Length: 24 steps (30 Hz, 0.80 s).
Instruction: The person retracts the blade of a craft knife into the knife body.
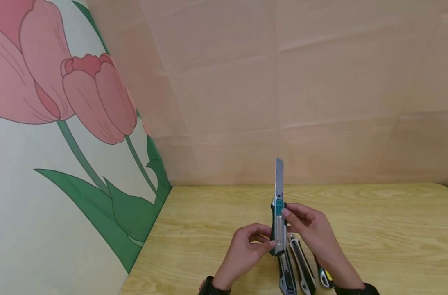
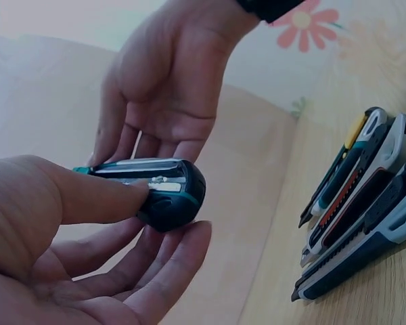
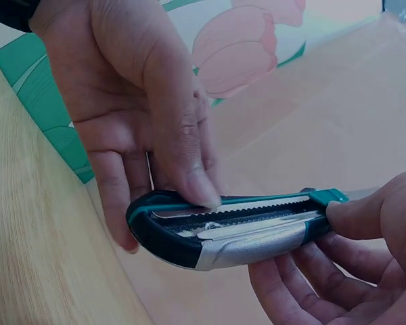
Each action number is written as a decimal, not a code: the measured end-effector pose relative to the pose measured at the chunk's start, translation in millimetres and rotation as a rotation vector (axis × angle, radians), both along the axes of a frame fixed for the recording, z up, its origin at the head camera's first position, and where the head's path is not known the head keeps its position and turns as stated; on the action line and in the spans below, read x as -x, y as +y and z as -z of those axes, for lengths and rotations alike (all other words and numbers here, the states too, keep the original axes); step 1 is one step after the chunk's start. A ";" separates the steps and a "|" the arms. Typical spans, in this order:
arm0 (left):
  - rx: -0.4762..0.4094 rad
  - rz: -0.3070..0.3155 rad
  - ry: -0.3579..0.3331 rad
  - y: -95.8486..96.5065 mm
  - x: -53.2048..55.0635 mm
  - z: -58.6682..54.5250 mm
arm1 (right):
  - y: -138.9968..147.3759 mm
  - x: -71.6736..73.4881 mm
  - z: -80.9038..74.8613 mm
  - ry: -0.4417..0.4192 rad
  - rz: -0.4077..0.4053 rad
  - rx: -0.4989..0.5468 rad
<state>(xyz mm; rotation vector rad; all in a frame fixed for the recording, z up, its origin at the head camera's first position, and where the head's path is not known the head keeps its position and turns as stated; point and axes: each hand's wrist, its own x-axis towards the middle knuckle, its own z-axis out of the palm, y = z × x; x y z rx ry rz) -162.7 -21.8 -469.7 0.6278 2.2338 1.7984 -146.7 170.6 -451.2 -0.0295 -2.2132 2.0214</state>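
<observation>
A snap-off utility knife point(image 1: 279, 227) with a silver and black body and teal slider stands upright above the table, its long blade point(image 1: 279, 176) extended upward. My left hand point(image 1: 247, 246) pinches the knife's lower end between thumb and fingers. Higher up, the right hand point(image 1: 312, 227) grips the body with its thumb on the teal slider point(image 3: 328, 197). In the right wrist view, the knife's toothed track point(image 3: 257, 211) shows along its body. The blade is mostly hidden there behind the right thumb.
Below the hands, several more cutters lie side by side on the wood-grain table point(image 1: 209, 213): a black-grey one point(image 1: 287, 274), a white-black one point(image 1: 302, 264) and one with yellow point(image 1: 325, 278). A tulip-print sheet point(image 1: 98, 172) hangs left; a beige sheet point(image 1: 283, 90) stands behind.
</observation>
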 end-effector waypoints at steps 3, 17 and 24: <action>0.000 0.015 0.000 -0.5 0.1 0.3 | -0.2 -0.4 -1.6 -0.005 0.008 -0.004; 0.063 0.047 0.060 -1.5 1.3 4.9 | -5.4 -0.4 -7.2 -0.093 0.084 -0.043; 0.081 0.061 0.069 -2.3 -0.4 3.8 | -9.0 -0.5 -4.5 -0.057 0.129 -0.080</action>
